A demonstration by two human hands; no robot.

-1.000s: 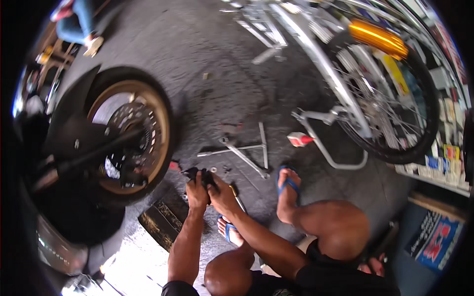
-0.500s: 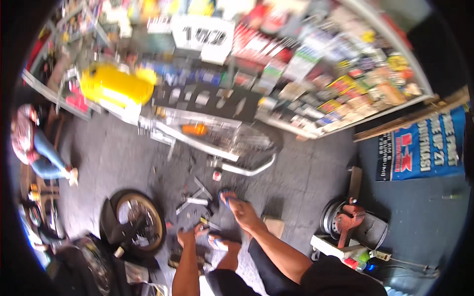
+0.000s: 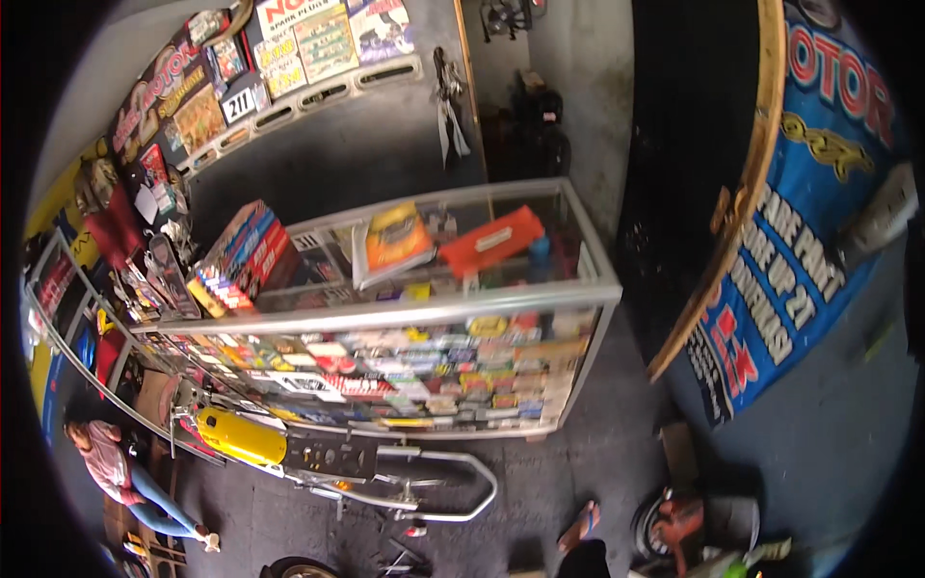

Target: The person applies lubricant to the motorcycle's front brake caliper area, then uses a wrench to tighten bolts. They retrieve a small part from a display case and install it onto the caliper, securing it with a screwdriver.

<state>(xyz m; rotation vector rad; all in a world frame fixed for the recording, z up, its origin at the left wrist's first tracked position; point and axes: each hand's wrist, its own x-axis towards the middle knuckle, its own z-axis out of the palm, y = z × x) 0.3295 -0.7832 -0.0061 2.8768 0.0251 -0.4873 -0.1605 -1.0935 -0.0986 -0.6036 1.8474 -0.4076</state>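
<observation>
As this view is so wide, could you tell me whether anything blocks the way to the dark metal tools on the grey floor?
Nothing visible covers the dark metal tools; the chrome tubular motorcycle frame stands just behind them. Neither hand is in view, so their path cannot be judged.

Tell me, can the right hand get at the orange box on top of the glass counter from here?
Probably not as things stand. Neither hand shows in the head view, and the orange box lies on the far top of the glass counter, with the stripped motorcycle frame on the floor in front of it.
</observation>
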